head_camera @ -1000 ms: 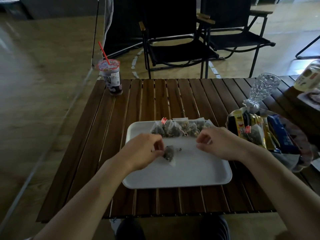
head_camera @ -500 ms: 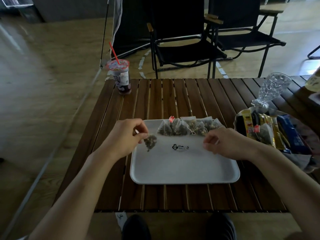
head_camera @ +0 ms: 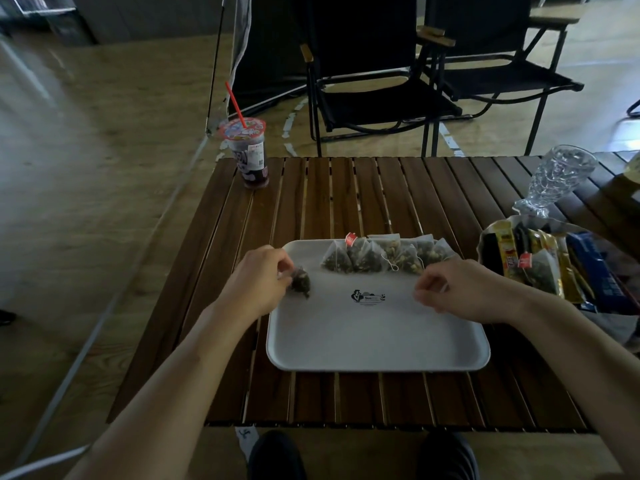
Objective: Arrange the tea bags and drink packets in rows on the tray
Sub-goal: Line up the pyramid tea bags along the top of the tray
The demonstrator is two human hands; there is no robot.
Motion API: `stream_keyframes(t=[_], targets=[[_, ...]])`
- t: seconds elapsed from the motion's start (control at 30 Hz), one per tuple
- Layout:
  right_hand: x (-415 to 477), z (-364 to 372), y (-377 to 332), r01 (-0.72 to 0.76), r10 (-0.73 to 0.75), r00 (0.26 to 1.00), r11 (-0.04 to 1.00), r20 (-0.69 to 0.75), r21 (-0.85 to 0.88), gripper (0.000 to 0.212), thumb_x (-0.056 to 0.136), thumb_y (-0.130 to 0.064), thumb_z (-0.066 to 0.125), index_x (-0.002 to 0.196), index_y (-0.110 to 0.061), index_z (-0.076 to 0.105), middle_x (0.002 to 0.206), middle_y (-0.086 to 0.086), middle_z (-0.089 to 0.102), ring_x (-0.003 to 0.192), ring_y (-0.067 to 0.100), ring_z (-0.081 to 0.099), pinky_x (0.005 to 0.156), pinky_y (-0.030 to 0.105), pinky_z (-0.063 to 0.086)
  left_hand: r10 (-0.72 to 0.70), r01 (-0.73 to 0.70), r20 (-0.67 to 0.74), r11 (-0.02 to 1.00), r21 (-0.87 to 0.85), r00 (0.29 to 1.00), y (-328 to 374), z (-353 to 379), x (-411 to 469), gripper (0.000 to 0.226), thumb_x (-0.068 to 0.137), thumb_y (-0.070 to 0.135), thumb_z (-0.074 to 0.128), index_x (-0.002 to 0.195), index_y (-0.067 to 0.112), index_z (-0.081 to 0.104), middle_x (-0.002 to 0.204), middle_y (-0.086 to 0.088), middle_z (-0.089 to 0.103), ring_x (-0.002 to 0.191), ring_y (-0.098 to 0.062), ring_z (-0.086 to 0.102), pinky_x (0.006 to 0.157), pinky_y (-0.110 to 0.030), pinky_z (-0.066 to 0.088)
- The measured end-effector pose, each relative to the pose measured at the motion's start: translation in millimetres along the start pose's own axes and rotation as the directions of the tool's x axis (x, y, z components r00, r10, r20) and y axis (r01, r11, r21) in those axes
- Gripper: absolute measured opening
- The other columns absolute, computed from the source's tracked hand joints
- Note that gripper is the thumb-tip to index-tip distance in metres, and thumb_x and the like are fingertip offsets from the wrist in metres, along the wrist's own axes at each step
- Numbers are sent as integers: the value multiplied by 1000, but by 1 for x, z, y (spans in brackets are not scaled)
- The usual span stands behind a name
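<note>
A white tray (head_camera: 377, 337) lies on the slatted wooden table. Along its far edge runs a row of several clear tea bags (head_camera: 384, 259) filled with dark leaves. My left hand (head_camera: 254, 284) pinches another dark tea bag (head_camera: 300, 281) over the tray's far left corner, left of that row. My right hand (head_camera: 460, 289) hovers over the tray's right side with fingers loosely curled and nothing visible in it. To the right sits a bag of drink packets and tea bags (head_camera: 554, 268), yellow, gold and blue.
A sealed plastic cup with a red straw (head_camera: 246, 152) stands at the table's far left corner. A cut-glass goblet (head_camera: 556, 178) stands at the far right. Black folding chairs (head_camera: 374, 81) stand behind the table. My shoes show below the near edge.
My left hand carried the tea bag from the tray's middle leftward to the far left corner. The right hand stayed nearly still over the tray's right side.
</note>
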State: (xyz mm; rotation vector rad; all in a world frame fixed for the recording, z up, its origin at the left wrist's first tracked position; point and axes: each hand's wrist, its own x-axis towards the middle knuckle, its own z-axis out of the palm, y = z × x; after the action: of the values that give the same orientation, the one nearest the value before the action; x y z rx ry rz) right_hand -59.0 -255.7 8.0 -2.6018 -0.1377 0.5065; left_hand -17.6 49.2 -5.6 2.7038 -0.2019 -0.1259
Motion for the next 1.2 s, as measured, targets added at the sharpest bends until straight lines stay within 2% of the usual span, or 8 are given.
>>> stream_keyframes(t=[0.13,0.27,0.33,0.43,0.53,0.73,0.87,1.2], targets=[[-1,0,3,0,0,1000,1000,7,-7,21,93,-38,62,103,-20,67,93,-7,67,83,3,64,76,21,53,26,-28,-125,999,-20,992,0,6,13,3,93,18,63,95,20,63,99,2,61,84,-9,57,67,-18,43],[-1,-2,8,-3,3,1000,1000,-8,-1,21,92,-38,63,103,-21,67,92,-7,68,80,3,64,72,20,52,67,-82,-189,994,-76,980,4,12,26,7,92,13,64,98,16,63,103,1,60,89,-7,56,63,-9,37],[-1,-2,9,-7,7,1000,1000,-12,7,21,92,-38,63,103,-21,67,91,-7,68,81,2,64,71,19,51,100,-122,-185,986,-112,978,7,17,31,10,91,12,65,100,16,63,107,0,60,93,-8,59,67,-9,42],[-1,-2,11,-8,8,1000,1000,-9,5,22,92,-40,63,104,-21,68,92,-8,68,82,2,64,73,18,50,90,-121,-204,982,-143,975,9,20,33,24,91,9,64,115,13,59,121,-4,56,104,-14,60,79,-17,49],[1,-3,10,1,-1,1000,1000,-13,2,23,92,-40,63,103,-21,68,92,-9,67,82,1,63,70,17,48,55,-84,-214,988,-130,975,6,18,31,39,92,9,64,128,12,51,133,-8,47,104,-17,60,80,-20,50],[2,-1,3,13,-13,1000,1000,-5,10,23,92,-38,63,105,-20,68,89,-13,65,83,-1,63,74,16,49,30,-47,-126,991,-128,992,1,20,18,24,90,16,66,112,15,56,112,-1,57,94,-10,58,67,-12,42],[2,1,3,6,-6,1000,1000,16,-7,26,92,-43,62,106,-22,67,94,-10,66,85,2,63,79,22,53,28,-42,-78,984,-176,997,5,25,16,31,90,20,68,117,17,56,118,1,54,105,-14,57,85,-24,49],[7,3,1,3,-2,999,1000,45,-10,25,91,-45,62,105,-24,66,95,-8,68,87,5,64,83,29,55,88,-99,-50,954,-282,995,10,27,25,27,89,14,69,114,17,59,117,1,60,102,-13,61,86,-24,52]])
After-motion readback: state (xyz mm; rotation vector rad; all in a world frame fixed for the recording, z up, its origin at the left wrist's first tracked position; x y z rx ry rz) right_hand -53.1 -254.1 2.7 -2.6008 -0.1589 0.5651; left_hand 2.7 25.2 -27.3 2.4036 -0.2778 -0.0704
